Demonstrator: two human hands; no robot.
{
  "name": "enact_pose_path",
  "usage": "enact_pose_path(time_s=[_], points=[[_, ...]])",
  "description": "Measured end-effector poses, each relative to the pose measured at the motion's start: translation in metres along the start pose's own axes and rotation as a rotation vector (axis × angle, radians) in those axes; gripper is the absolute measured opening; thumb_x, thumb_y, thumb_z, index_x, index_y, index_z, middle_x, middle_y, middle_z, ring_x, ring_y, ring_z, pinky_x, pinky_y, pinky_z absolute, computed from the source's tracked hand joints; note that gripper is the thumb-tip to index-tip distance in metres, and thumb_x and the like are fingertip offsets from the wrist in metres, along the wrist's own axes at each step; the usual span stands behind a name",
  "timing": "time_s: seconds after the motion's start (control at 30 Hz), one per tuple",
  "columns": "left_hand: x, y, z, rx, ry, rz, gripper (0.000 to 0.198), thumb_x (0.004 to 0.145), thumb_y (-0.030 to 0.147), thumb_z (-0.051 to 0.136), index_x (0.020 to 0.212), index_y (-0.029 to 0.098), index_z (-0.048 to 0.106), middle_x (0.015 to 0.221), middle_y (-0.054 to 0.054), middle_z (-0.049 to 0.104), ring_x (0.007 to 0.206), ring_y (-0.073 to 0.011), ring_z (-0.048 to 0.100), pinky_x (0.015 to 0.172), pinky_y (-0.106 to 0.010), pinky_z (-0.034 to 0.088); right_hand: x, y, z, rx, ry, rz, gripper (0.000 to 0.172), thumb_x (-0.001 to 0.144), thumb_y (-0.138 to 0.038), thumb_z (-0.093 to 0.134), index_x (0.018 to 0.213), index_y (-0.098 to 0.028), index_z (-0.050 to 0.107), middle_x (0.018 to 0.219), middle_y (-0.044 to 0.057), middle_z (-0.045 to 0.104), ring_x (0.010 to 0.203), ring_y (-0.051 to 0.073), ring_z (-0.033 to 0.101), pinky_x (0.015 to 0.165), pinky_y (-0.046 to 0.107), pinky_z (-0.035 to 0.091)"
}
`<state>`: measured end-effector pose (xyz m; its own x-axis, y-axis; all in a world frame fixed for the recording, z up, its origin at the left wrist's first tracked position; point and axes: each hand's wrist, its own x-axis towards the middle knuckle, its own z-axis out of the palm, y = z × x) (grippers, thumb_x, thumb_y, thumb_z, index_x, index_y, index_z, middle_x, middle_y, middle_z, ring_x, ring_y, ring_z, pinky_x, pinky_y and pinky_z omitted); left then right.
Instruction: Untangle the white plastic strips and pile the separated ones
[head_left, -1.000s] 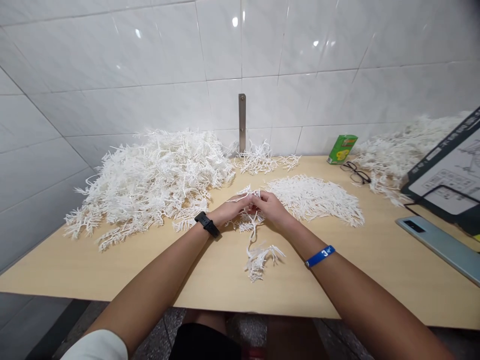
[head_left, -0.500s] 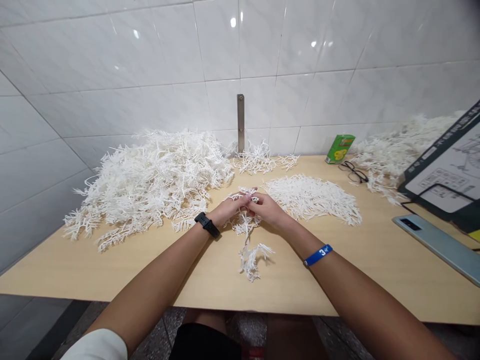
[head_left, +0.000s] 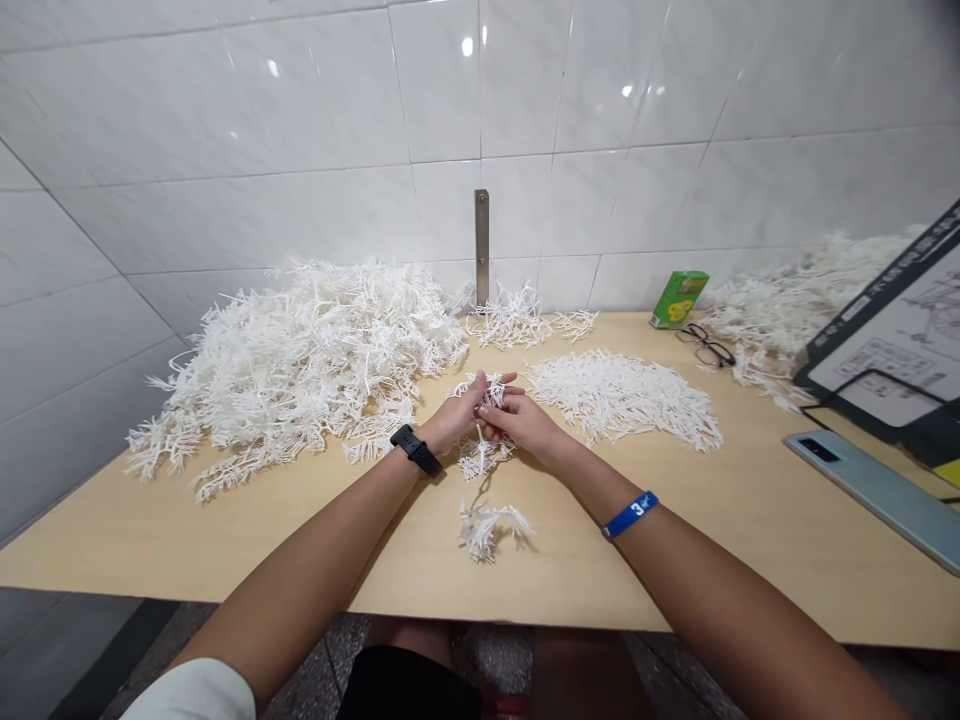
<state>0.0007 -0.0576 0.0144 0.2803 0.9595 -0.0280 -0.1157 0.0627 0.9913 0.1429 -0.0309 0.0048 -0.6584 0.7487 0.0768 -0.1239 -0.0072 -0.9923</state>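
We worked at a pale wood table (head_left: 225, 540) against white wall tile (head_left: 225, 100). From left to right lay a big heap of white shredded fringe (head_left: 300, 370), then our left hand (head_left: 457, 420), with a black watch (head_left: 415, 451), and our right hand (head_left: 525, 420), close together and pinching a white fringe tangle (head_left: 480, 455). Its long axis pointed toward us, running down to a small clump (head_left: 484, 530) on the table. Beyond lay a flatter fringe patch (head_left: 622, 400). A blue wristband (head_left: 630, 515) read "3"; the print on a green box (head_left: 679, 300) was too small to read.
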Motion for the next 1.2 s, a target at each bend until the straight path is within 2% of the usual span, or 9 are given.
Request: enact_pose_path(time_s=[0.1,0.37,0.63,0.8,0.87,0.97,1.07,1.13,1.2], points=[[0.001,-0.002,0.001,-0.018,0.030,-0.014,0.076,0.088,0.069,0.037,0.134,0.012,0.056,0.056,-0.005,0.063,0.052,-0.0160,0.060,0.058,-0.028,0.048,0.001,0.001,-0.001,0.012,0.010,-0.004,0.043,0.067,-0.053,0.077,0.060,-0.015,0.058,0.054,0.000,0.056,0.050,0.010,0.050,0.052,0.025,0.040],[0.001,0.000,0.007,-0.121,0.101,0.062,0.072,0.087,0.067,0.044,0.124,0.008,0.063,0.048,-0.003,0.057,0.049,-0.0184,0.060,0.057,-0.031,0.050,0.000,-0.003,0.000,-0.017,0.027,-0.054,0.041,0.074,-0.051,0.069,0.058,-0.015,0.059,0.056,0.001,0.056,0.052,0.011,0.051,0.053,0.026,0.042],[-0.004,0.006,0.022,-0.071,0.323,0.055,0.073,0.086,0.069,0.044,0.124,0.009,0.061,0.043,0.000,0.054,0.039,-0.0182,0.054,0.045,-0.029,0.043,-0.004,-0.005,0.004,-0.130,0.006,-0.185,0.034,0.081,-0.035,0.058,0.053,-0.016,0.057,0.062,0.000,0.052,0.054,0.011,0.050,0.053,0.025,0.040],[0.000,0.008,0.010,-0.137,0.475,0.144,0.061,0.087,0.066,0.045,0.111,0.013,0.066,0.047,0.002,0.054,0.046,-0.0137,0.054,0.052,-0.026,0.044,-0.016,-0.002,0.019,-0.098,-0.059,-0.175,0.032,0.081,-0.029,0.055,0.052,-0.017,0.052,0.058,0.000,0.050,0.054,0.010,0.044,0.051,0.025,0.034],[0.001,0.009,0.002,-0.174,0.465,0.190,0.058,0.088,0.064,0.046,0.108,0.013,0.066,0.054,-0.001,0.060,0.054,-0.0134,0.059,0.060,-0.025,0.046,-0.019,-0.003,0.022,-0.120,-0.060,-0.176,0.031,0.083,-0.030,0.055,0.054,-0.017,0.054,0.055,-0.001,0.049,0.053,0.010,0.043,0.051,0.025,0.033],[0.002,0.011,-0.003,-0.239,0.425,0.200,0.055,0.091,0.060,0.043,0.111,0.014,0.066,0.085,-0.009,0.073,0.074,-0.0149,0.066,0.072,-0.026,0.050,-0.016,-0.006,0.015,-0.141,0.121,-0.245,0.033,0.086,-0.035,0.054,0.059,-0.017,0.058,0.057,0.000,0.052,0.055,0.011,0.045,0.054,0.025,0.035],[0.002,0.012,-0.002,-0.267,0.403,0.176,0.053,0.094,0.056,0.039,0.115,0.015,0.065,0.107,-0.013,0.072,0.087,-0.0165,0.067,0.079,-0.028,0.050,-0.005,-0.008,-0.004,-0.113,0.408,-0.269,0.042,0.088,-0.047,0.051,0.061,-0.017,0.060,0.057,0.002,0.055,0.053,0.012,0.048,0.053,0.025,0.037],[0.003,0.012,-0.001,-0.262,0.382,0.153,0.053,0.095,0.055,0.037,0.118,0.015,0.065,0.110,-0.013,0.072,0.090,-0.0174,0.067,0.081,-0.029,0.050,0.002,-0.007,-0.018,-0.086,0.558,-0.172,0.049,0.088,-0.055,0.047,0.060,-0.017,0.060,0.055,0.003,0.057,0.048,0.012,0.047,0.050,0.026,0.037],[0.003,0.012,0.000,-0.254,0.366,0.131,0.053,0.096,0.053,0.036,0.119,0.015,0.065,0.112,-0.014,0.071,0.091,-0.0177,0.067,0.084,-0.030,0.049,0.006,-0.005,-0.027,-0.116,0.600,-0.039,0.056,0.089,-0.060,0.041,0.057,-0.017,0.059,0.053,0.005,0.057,0.044,0.012,0.047,0.049,0.027,0.038]])
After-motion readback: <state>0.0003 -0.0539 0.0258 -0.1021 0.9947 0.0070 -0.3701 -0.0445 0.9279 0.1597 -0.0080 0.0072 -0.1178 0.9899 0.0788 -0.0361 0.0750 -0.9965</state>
